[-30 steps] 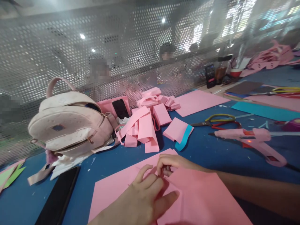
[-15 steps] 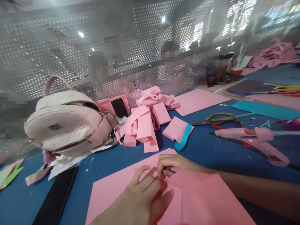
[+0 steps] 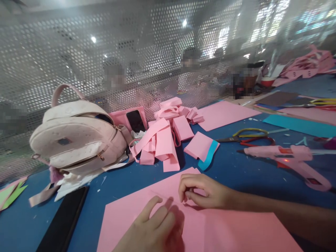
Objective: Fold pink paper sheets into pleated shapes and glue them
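Pink paper [image 3: 126,213], toward the table's [image 3: 231,168] near edge, beneath left hand [image 3: 151,227] and right hand [image 3: 203,190], the latter nearer its far corner; fingers curled, any pinch indeterminable.

My right hand [image 3: 203,190] is bare, with slender fingers [image 3: 187,180] and a slim wrist [image 3: 233,200] that widens gradually into my right forearm [image 3: 278,214], itself bare as far as the right edge of the view. My left hand [image 3: 148,229] is bare as well, slim in the fingers and smooth across the back, cut off by the lower edge. My nails are too blurred to make out.
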`<state>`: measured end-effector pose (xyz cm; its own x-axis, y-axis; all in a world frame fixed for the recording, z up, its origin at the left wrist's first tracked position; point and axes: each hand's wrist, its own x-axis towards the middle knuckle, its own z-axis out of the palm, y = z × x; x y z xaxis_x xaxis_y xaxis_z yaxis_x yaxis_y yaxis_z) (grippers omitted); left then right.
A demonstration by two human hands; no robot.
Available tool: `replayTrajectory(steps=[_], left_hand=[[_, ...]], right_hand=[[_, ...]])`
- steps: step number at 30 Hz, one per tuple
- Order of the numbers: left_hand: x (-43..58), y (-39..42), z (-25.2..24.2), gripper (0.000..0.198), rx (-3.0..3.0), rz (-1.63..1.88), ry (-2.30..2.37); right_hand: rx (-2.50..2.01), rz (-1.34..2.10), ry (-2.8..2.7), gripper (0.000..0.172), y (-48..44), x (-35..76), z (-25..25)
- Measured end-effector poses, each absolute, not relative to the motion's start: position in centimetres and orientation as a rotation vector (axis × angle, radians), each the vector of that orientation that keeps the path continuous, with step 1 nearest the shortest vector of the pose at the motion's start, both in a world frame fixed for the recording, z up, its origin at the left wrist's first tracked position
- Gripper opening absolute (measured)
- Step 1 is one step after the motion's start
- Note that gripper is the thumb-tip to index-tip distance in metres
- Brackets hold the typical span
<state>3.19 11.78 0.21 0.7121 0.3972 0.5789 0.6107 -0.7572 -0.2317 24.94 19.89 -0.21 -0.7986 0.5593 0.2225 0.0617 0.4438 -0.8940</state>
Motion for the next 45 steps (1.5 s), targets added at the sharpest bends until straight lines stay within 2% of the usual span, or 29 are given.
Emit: replayTrajectory(steps=[7, 11, 17, 21, 25, 30, 35, 39, 43, 45], left_hand=[[2.3, 12.0, 1.1, 0.021, -2.585, -0.600, -0.736], [0.9, 12.7, 2.2, 0.013, -2.719, -0.473, -0.692], [-0.9, 13.3, 5.8, 0.029, -2.943, -0.320, -1.035], [-1.4, 13.1, 8.4, 0.036, -2.835, -0.540, -1.257], [-2.3, 12.8, 9.6, 0.030, -2.707, -0.671, -1.505], [-1.2, 12.2, 8.6, 0.029, -2.927, -0.618, -1.607], [1.2, 10.6, 6.7, 0.010, -3.082, -0.643, -1.739], [1.2, 9.4, 5.9, 0.012, -3.064, -0.608, -1.726], [1.2, 9.0, 5.4, 0.005, -2.967, -0.572, -1.760], [1.8, 9.0, 5.2, 0.009, -2.896, -0.526, -1.774]], right_hand=[[-0.470, 1.387, -2.241, 0.019, 20.3, 24.9, -0.4], [-0.438, 1.469, -2.243, 0.025, 19.8, 25.1, 0.4], [-0.451, 1.470, -2.276, 0.019, 19.0, 25.1, 1.7], [-0.463, 1.418, -2.246, 0.013, 19.0, 25.2, 1.7], [-0.526, 1.360, -2.186, 0.011, 18.7, 25.3, 1.8], [-0.453, 1.274, -2.251, 0.015, 18.1, 25.5, 1.6], [-0.435, 1.204, -2.321, 0.025, 17.5, 25.5, 1.4], [-0.483, 1.198, -2.397, 0.031, 17.2, 25.5, 1.5], [-0.530, 1.210, -2.408, 0.027, 16.9, 25.4, 1.7], [-0.548, 1.205, -2.402, 0.025, 16.7, 25.3, 1.7]])
